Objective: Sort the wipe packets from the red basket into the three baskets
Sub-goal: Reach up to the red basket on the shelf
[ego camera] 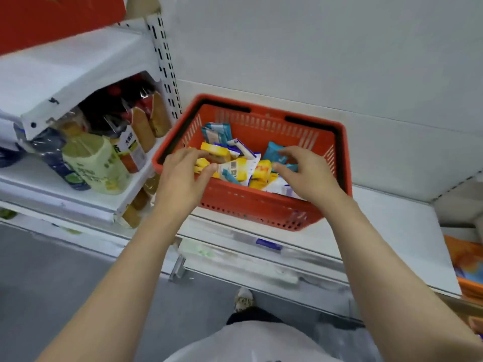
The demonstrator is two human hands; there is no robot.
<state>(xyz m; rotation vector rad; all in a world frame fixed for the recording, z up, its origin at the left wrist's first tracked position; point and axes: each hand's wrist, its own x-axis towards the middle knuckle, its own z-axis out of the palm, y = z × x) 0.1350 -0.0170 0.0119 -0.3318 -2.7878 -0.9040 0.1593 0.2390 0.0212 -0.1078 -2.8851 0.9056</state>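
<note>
I've got left hand (183, 169) pinching a yellow plastic wipe packet (206, 163), right hand (304, 169) fingers curled over a teal one (274, 152), grip unclear; loose pile in the red slotted plastic basket (261, 205), centre frame, could snag extras.

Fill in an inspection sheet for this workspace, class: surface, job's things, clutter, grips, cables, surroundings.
Surface: white shelf, red basket standing on it.
Job's things: yellow packets, teal packets and white packets mixed in the red basket; target baskets not clearly seen.
Clutter: bottles on the neighbouring shelf at left.
Grips: left hand pinches a yellow packet; right hand pinches a teal packet.
Cables: nothing seen.
Surroundings: white back wall, grey floor, orange item at the right edge.
</note>
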